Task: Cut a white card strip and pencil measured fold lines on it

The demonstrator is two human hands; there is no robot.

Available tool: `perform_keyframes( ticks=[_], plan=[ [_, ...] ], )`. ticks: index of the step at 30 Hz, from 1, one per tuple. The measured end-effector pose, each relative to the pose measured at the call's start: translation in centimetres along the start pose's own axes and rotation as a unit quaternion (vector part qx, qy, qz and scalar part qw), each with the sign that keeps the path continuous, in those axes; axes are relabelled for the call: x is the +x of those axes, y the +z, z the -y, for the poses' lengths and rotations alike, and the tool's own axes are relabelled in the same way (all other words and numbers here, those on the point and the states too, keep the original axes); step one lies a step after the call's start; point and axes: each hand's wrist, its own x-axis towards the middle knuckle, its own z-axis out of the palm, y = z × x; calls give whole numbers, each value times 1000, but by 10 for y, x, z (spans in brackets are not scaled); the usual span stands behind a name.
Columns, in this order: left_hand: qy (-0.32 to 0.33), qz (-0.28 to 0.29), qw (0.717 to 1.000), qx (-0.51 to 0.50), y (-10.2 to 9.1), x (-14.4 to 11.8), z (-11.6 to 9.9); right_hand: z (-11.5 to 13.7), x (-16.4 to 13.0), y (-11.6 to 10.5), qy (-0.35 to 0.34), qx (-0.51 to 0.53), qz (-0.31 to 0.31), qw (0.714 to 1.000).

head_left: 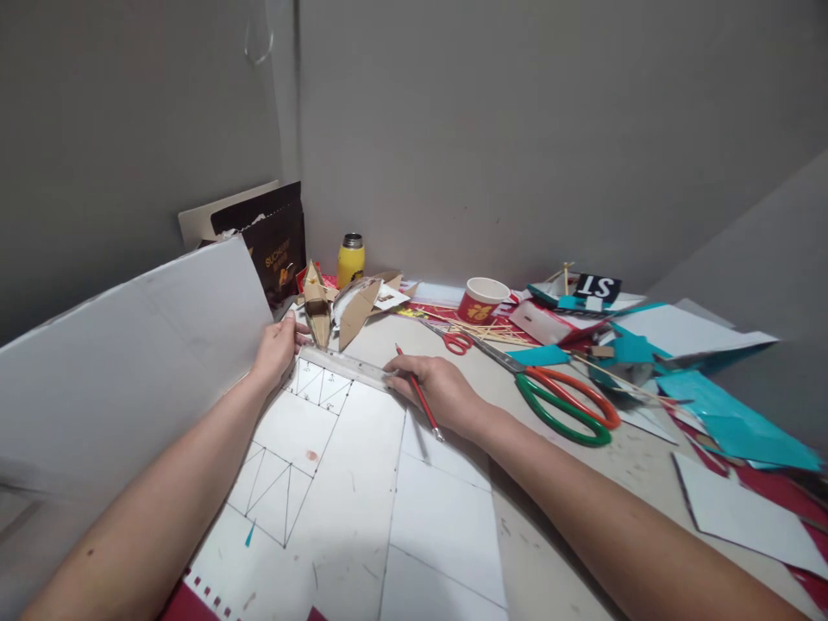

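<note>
A clear ruler (349,366) lies across the top of a white sheet (336,509) with triangle drawings in dark lines. At the ruler's left end is my left hand (277,349), its fingers closed on that end and partly hidden. My right hand (440,388) holds a red pencil (423,401) between its fingers, the point tilted up and away from the paper. The fingertips of this hand also touch the ruler's right end. Under my right wrist, a second ruled white piece (446,517) shows pencil lines.
A white board (129,371) stands along the left. Large scissors (562,401) with green and orange handles and small red scissors (458,342) lie to the right. Behind are a yellow bottle (351,259), folded cardboard (359,315), a paper cup (482,300), sticks and teal scraps (730,414).
</note>
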Motion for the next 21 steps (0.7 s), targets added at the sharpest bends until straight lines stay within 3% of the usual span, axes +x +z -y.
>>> perform_keyframes(
  ticks=[21],
  plan=[
    [4,3,1000,0,0,3,2,1,0,-1,6,-2,6,1000]
  ],
)
